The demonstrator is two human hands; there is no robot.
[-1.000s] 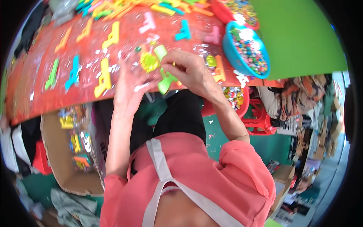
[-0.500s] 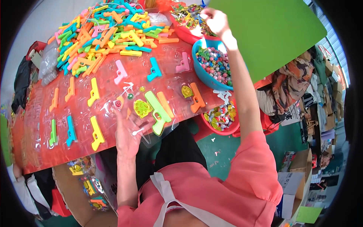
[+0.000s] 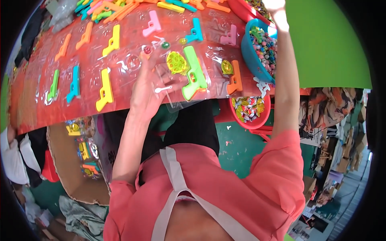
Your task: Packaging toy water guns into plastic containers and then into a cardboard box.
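Note:
My left hand (image 3: 146,90) lies at the table's front edge with fingers spread, against a clear plastic blister tray (image 3: 179,105). One fingertip is close to a small red ball (image 3: 147,50). Beside that hand are a white spoon-shaped piece (image 3: 163,89), a round yellow patterned piece (image 3: 176,62) and a light-green toy gun (image 3: 194,74), an orange one showing beneath it. At the top edge, my right hand (image 3: 276,5) reaches to a red basin (image 3: 246,11) of small shiny pieces. Its fingers are cut off and washed out by light.
A blue basin (image 3: 257,66) holds colourful balls. Lower down, a red bowl (image 3: 263,118) holds foil-coloured pieces. Toy guns sit in clear trays across the red table (image 3: 34,114), with a loose pile (image 3: 114,10) behind. An open carton (image 3: 80,176) with packed sets stands below left.
The whole view has shifted, so the table and basins appear higher and further right. My right hand stays by the red basin, now partly out of frame; my left hand stays at the tray.

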